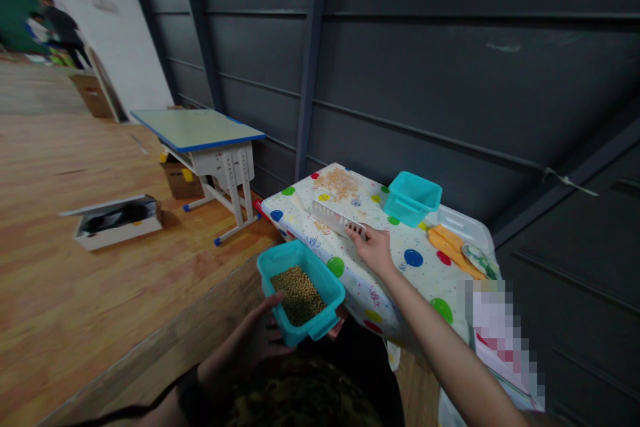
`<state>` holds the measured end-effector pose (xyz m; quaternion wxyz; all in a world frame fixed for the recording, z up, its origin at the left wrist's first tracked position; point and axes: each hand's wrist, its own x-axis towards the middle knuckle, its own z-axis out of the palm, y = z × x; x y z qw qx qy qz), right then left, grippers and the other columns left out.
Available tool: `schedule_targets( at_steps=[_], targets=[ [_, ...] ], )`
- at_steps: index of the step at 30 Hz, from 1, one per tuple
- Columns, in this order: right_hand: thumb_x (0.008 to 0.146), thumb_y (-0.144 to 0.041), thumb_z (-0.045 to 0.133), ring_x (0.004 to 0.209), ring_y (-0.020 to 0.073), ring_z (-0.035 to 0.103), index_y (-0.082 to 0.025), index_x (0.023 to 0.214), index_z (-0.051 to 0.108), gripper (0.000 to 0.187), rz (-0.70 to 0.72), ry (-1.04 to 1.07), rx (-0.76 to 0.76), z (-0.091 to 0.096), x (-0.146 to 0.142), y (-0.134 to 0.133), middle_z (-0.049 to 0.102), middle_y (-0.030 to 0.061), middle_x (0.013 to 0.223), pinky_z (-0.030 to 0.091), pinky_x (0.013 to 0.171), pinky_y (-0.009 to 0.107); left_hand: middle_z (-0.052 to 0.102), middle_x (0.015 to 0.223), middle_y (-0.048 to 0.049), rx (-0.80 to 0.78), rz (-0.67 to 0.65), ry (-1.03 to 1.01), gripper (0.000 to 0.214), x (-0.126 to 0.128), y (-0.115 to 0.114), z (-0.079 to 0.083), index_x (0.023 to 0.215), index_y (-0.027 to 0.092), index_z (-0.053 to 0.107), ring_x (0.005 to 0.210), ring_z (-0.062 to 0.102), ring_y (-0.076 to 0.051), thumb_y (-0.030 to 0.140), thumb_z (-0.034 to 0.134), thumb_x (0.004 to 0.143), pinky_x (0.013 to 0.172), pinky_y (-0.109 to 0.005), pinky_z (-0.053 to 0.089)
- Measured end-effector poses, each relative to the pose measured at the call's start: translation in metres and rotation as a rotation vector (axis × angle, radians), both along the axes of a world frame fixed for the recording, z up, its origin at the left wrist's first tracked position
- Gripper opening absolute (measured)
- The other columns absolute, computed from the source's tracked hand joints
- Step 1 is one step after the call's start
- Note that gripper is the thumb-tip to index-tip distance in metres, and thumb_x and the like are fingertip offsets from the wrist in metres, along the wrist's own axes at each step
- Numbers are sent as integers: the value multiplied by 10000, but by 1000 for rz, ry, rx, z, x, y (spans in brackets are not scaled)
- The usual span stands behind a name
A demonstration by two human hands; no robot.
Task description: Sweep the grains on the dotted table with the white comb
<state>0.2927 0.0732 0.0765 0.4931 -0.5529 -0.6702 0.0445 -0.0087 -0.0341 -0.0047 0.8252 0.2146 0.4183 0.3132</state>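
My left hand (265,328) is closed on the near side of a turquoise plastic container (327,280), thumb over its rim. Round, pale yellow beans (300,290) lie in it. The container is held just off the table's front edge, slightly tilted. My right hand (373,248) grips one end of a long white plastic strip with a ridged or slotted side (333,217); its exact kind is unclear. The strip rests on or just above the tablecloth (360,270), which has a balloon print. Beyond it lie scattered light-brown flakes or crumbs (337,183), with a few more beside the strip.
A second turquoise container (413,197) stands at the table's back right. Near it are a clear plastic tray (463,223), an orange cloth (450,247) and a round lid-like item (480,259). A dark panelled wall (425,100) rises behind. Left stand a desk (200,130) and an open box (117,223).
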Motion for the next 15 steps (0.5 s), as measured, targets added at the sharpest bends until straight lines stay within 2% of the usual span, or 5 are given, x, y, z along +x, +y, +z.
schedule_targets(
  at_steps=[3, 10, 15],
  targets=[
    [923, -671, 610, 475, 139, 410, -236, 564, 568, 565, -13, 8, -14, 1, -1, -1, 436, -23, 460, 326, 503, 279, 761, 1471, -238, 13, 28, -28, 945, 2, -2, -4, 1629, 181, 420, 1300, 759, -443, 646, 781, 889, 1117, -597, 572],
    [923, -649, 610, 479, 136, 405, -242, 574, 539, 540, 9, 11, -12, 1, -4, -2, 442, -26, 475, 339, 518, 280, 755, 1465, -266, -34, 37, -27, 989, 8, 0, -3, 1671, 116, 367, 1307, 749, -448, 588, 777, 904, 1078, -567, 601],
    [937, -668, 604, 482, 137, 408, -240, 586, 557, 555, -19, 7, 5, 2, -6, -3, 446, -25, 477, 338, 519, 280, 790, 1424, -232, -52, 62, -43, 977, 8, 1, -3, 1697, 149, 361, 1302, 758, -441, 562, 781, 918, 1059, -547, 613]
  ],
)
